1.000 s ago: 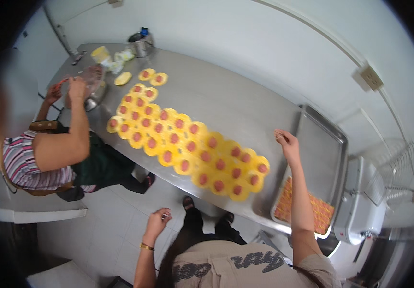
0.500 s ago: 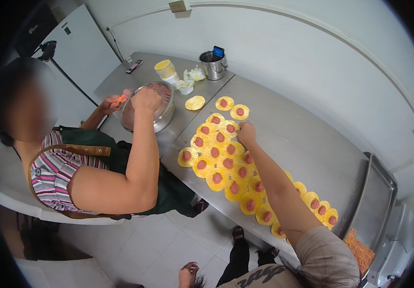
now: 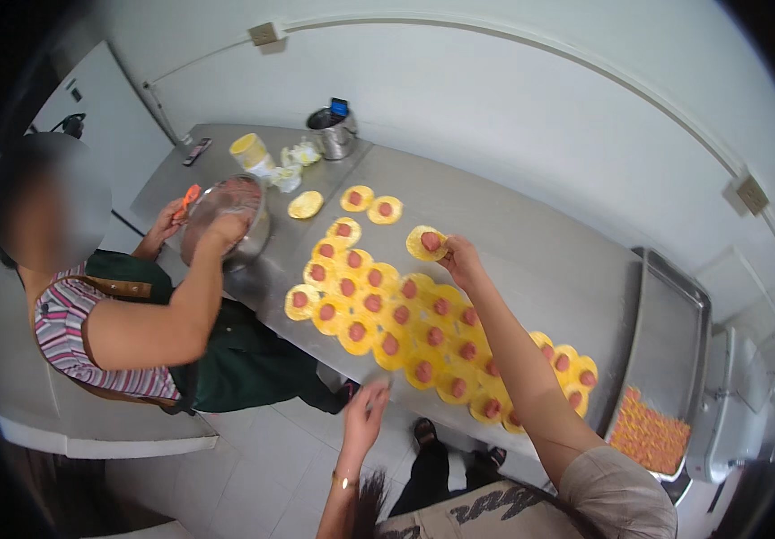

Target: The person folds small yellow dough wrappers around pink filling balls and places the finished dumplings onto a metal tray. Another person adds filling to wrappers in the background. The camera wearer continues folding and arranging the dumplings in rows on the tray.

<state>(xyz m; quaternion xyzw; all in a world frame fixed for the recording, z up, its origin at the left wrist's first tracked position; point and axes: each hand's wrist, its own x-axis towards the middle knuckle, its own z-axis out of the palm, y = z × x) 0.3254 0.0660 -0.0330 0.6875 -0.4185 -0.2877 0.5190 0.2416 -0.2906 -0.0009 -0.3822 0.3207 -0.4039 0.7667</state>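
Observation:
My right hand point(image 3: 462, 260) pinches the edge of a round yellow dough wrapper point(image 3: 415, 242) with a lump of pinkish filling on it, held over the steel table. Below and left of it, several similar filled wrappers point(image 3: 372, 304) lie in overlapping rows, and my right forearm covers part of them. My left hand point(image 3: 367, 413), slightly blurred, is by the table's near edge with its fingers apart and nothing in them. Two more filled wrappers point(image 3: 370, 205) lie apart at the far side, beside a stack of plain yellow wrappers point(image 3: 305, 205).
On the left, a co-worker point(image 3: 140, 314) has one hand in a steel mixing bowl point(image 3: 260, 235) and an orange-handled tool in the other. A steel pail point(image 3: 334, 136), a yellow-and-white container point(image 3: 251, 154) and crumpled plastic stand behind. At right are a metal tray point(image 3: 668, 323) and a tray of small orange pieces point(image 3: 648, 433).
My right hand has lifted one filled wrapper off the rows. The left hand has come up toward the table edge. My view has shifted, and the co-worker's hand is lower in the bowl.

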